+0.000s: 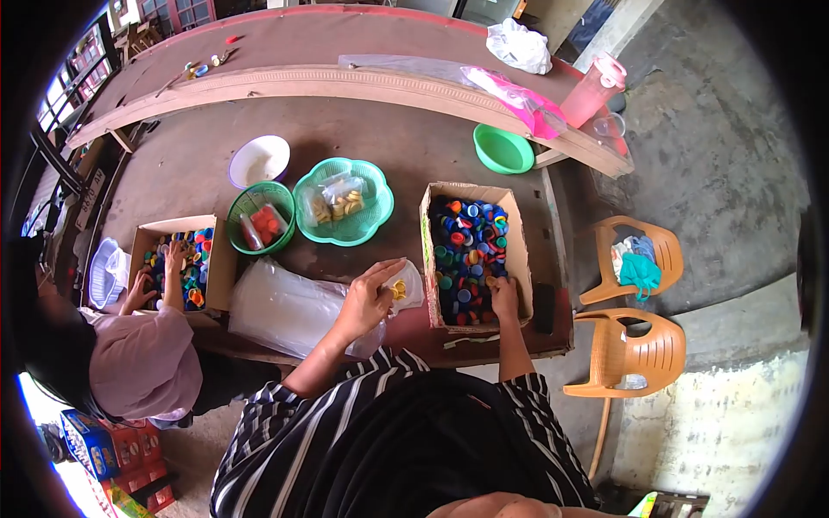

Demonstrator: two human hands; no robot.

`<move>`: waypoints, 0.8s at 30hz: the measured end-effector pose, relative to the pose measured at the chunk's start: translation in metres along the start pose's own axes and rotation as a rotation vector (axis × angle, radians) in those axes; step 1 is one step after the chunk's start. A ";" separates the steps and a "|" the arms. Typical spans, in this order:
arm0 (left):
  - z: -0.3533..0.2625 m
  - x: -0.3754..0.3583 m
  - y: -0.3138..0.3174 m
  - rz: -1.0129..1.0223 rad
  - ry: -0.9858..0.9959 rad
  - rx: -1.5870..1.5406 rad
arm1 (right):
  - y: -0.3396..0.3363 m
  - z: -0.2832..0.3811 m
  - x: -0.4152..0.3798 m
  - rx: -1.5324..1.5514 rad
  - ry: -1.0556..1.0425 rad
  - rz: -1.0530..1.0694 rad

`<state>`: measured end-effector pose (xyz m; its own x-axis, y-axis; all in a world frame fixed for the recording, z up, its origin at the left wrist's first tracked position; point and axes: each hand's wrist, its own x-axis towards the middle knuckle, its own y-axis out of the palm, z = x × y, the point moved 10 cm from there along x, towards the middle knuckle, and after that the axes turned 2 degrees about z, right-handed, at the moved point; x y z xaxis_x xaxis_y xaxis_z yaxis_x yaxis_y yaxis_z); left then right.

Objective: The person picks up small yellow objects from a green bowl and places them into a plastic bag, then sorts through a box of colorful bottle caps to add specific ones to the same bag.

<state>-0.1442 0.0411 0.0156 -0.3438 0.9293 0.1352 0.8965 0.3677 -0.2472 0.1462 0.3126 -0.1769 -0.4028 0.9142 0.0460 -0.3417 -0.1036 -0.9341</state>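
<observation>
My left hand is closed on a clear plastic bag with a few yellow bottle caps inside. To its right stands an open cardboard box full of mixed bottle caps, mostly blue, with red, orange, yellow and green among them. My right hand reaches over the near right part of this box, fingers pinched at a yellow-orange cap. Below and left of my left hand lies a stack of clear plastic bags on the table.
At left, a co-worker's hands are in another cardboard box of caps. Behind the bags are a light green basket with bagged yellow caps, a darker green basket with red ones, and a white bowl. A green basin sits farther back.
</observation>
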 end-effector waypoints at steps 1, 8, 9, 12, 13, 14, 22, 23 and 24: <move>-0.001 0.002 0.001 -0.002 0.041 0.005 | -0.005 -0.002 -0.002 0.039 0.006 -0.036; -0.011 0.010 0.005 0.003 0.125 0.047 | -0.012 0.028 0.006 0.018 -0.086 -0.014; -0.007 0.007 0.007 0.014 0.092 0.028 | -0.007 0.031 0.005 -0.020 -0.104 0.032; -0.006 0.007 0.008 0.020 0.096 0.041 | 0.003 0.033 0.018 -0.121 -0.056 0.137; -0.005 0.008 0.008 0.032 0.064 0.027 | 0.006 0.034 0.020 -0.134 -0.064 0.156; -0.006 0.008 0.007 0.043 0.033 0.013 | 0.008 0.034 0.022 -0.146 -0.072 0.174; 0.001 0.004 0.002 -0.058 0.125 0.049 | 0.018 0.033 0.021 0.145 -0.196 0.146; 0.002 0.004 0.001 -0.063 0.118 0.047 | 0.014 0.031 0.017 0.242 -0.184 0.148; 0.002 0.004 0.002 -0.065 0.111 0.044 | 0.009 0.030 0.012 0.340 -0.168 0.148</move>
<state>-0.1444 0.0458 0.0140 -0.3652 0.8947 0.2574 0.8594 0.4302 -0.2761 0.1126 0.3105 -0.1744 -0.5921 0.8059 0.0033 -0.5196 -0.3786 -0.7660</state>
